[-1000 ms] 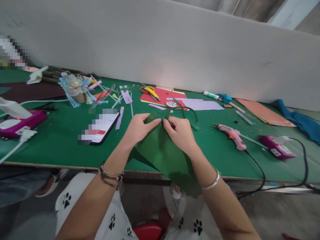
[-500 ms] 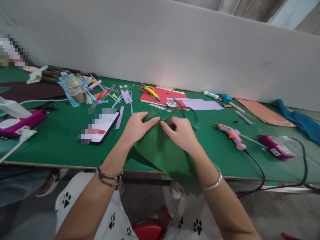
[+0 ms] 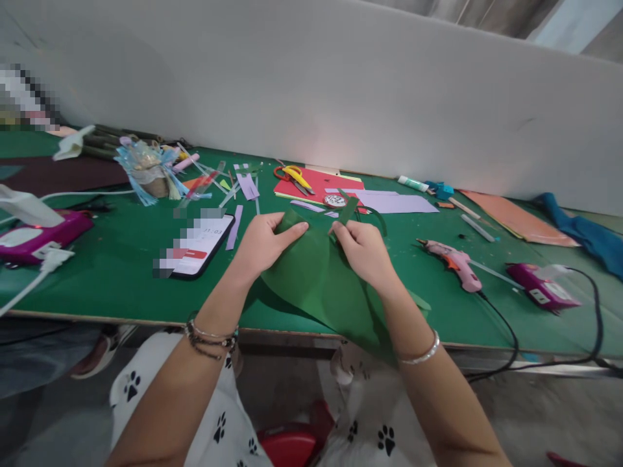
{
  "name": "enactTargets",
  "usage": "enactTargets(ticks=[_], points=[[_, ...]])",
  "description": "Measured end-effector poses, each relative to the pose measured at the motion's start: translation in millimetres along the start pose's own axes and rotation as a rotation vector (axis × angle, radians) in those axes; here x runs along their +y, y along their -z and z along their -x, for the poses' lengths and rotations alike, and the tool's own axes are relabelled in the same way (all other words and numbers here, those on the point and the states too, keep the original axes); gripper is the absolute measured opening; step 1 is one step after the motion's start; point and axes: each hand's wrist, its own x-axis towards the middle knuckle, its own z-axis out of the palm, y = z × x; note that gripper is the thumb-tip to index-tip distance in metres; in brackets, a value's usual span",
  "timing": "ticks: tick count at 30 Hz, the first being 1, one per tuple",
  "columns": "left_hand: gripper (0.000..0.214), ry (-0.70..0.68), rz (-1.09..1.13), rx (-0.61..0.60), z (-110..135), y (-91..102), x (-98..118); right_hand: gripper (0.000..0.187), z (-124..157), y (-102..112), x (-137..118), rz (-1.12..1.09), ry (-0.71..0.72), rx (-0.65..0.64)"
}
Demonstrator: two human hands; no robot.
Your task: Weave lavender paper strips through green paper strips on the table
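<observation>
My left hand [image 3: 265, 243] is closed on the upper left edge of a green paper sheet [image 3: 316, 272], thumb on top. The sheet bends down over the table's front edge. My right hand [image 3: 360, 250] pinches a narrow green paper strip [image 3: 348, 211] at the sheet's top, a short gap from my left hand. Whether this strip is still joined to the sheet I cannot tell. Behind my right hand, more thin green strips [image 3: 377, 217] curl on the table, beside red paper [image 3: 324, 185] and lilac paper [image 3: 399, 203].
A phone [image 3: 209, 243] lies left of my hands. Scissors [image 3: 294, 178] with red and yellow handles rest on the red paper. To the right are a pink glue gun [image 3: 455, 263] with a cable and a purple power socket [image 3: 542, 285]; another purple socket [image 3: 46, 237] is at far left.
My hands have moved apart, the right one shifting rightward with the green strip. The sheet's top edge is now spread wider between them.
</observation>
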Motion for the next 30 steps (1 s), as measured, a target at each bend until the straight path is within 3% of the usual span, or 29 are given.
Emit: enactTargets(ticks=[2,7,16,24,30], points=[[0.031,0.003,0.006,0.009,0,-0.1,0,0.043,0,0,1,-0.009,-0.022,0.001],[0.029,0.000,0.002,0.024,-1,0.4,-1,0.039,5,3,-1,0.029,0.077,-0.168],[0.029,-0.030,-0.029,0.037,-2,3.8,-3,0.041,2,4,2,0.021,0.085,-0.162],[0.028,-0.073,-0.079,0.066,-3,4.1,-2,0.040,-2,10,6,-0.087,-0.045,-0.129],[0.029,-0.059,-0.052,0.088,-2,4.7,-2,0.044,3,12,7,0.015,0.046,-0.187]])
